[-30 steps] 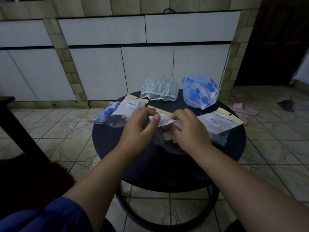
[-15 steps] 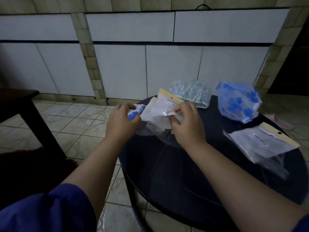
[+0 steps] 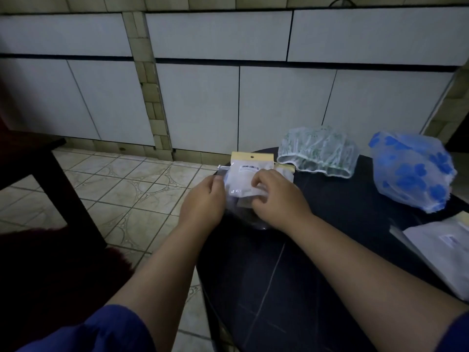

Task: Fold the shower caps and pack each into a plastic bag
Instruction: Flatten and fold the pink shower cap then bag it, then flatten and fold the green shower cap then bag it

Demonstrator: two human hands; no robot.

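1. Clear plastic is what I have between both hands: the left hand (image 3: 203, 199) pinches the left edge of the plastic bag (image 3: 245, 181), thumb on top and fingers curled beneath.
2. I have the right hand (image 3: 276, 199) clenched on the bag's right side, knuckles up, fingers bunching the film.
3. I see the bag held just above the near-left rim of the dark round surface (image 3: 291, 270), its tan header card and barcode label facing up; something pale sits inside, but I cannot tell what.
4. Another tan-edged bag (image 3: 285, 170) peeks out just behind my right hand.
5. Farther back on the surface lies a green-patterned shower cap (image 3: 317, 151), and to its right, apart from it, a blue-flowered shower cap (image 3: 411, 171), puffed up.
6. At the right edge lies a flat white packet (image 3: 441, 252).
7. Beyond are white cabinet doors (image 3: 198, 105) and a tiled floor (image 3: 132, 189).
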